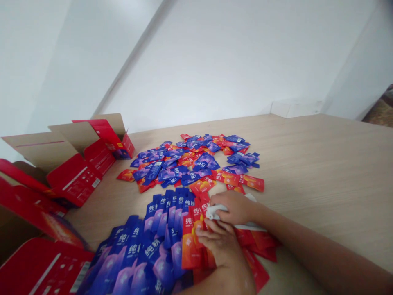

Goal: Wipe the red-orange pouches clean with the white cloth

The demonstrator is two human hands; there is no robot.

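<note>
My right hand (235, 207) is closed around a crumpled white cloth or tissue (253, 225), pressing it down on red-orange sachets. Just in front of it, my left hand (222, 243) lies with fingers stretched out on the red-orange sachets (192, 241), touching their upper faces. Those sachets overlap in a row and run partly under both hands. Blue-purple sachets (153, 250) with white lettering are fanned in overlapping rows left of my left hand. Beyond the hands spreads a loose, mixed pile of blue sachets (173, 172) and red sachets (227, 178).
Several open red cardboard boxes (73, 176) line the left side of the wooden table (322, 164), flaps raised. A white wall (230, 61) rises behind the table. At the back right a low white block (294, 108) sits against the wall.
</note>
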